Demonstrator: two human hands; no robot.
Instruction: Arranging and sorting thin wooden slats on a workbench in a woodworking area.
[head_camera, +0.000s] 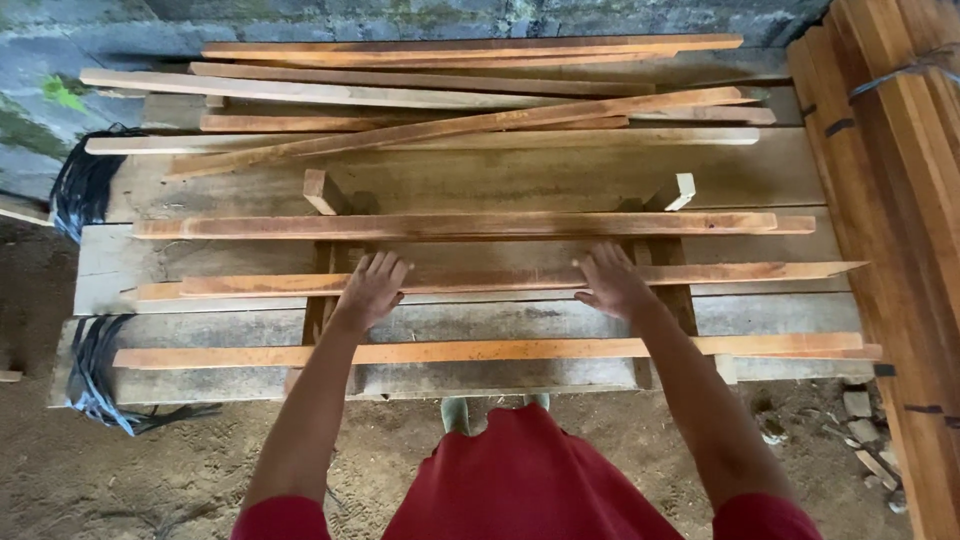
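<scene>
Red cloth (520, 480) on the person's body filled the near edge of the view, with both bare arms reaching away from it over a rough plank table (200, 260). That table, built of broad grey boards, carried a spread of long orange-brown wooden slats laid lengthwise left to right, probably so each could be reached and sorted from the near side. A tall stack of similar slats (900, 200), bound with dark straps, leaned along the right. Farther back, loose slats (460, 110) lay crossed in an untidy heap against the stone wall. Black strapping (85, 185) hung off the table's left end.

The left hand (372, 288) and right hand (612, 282) both rested flat on one long slat (760, 272) in the middle of the table, fingers spread and extended, pressing down rather than gripping it. Another slat (480, 351) lay nearer, beneath the forearms, untouched.
</scene>
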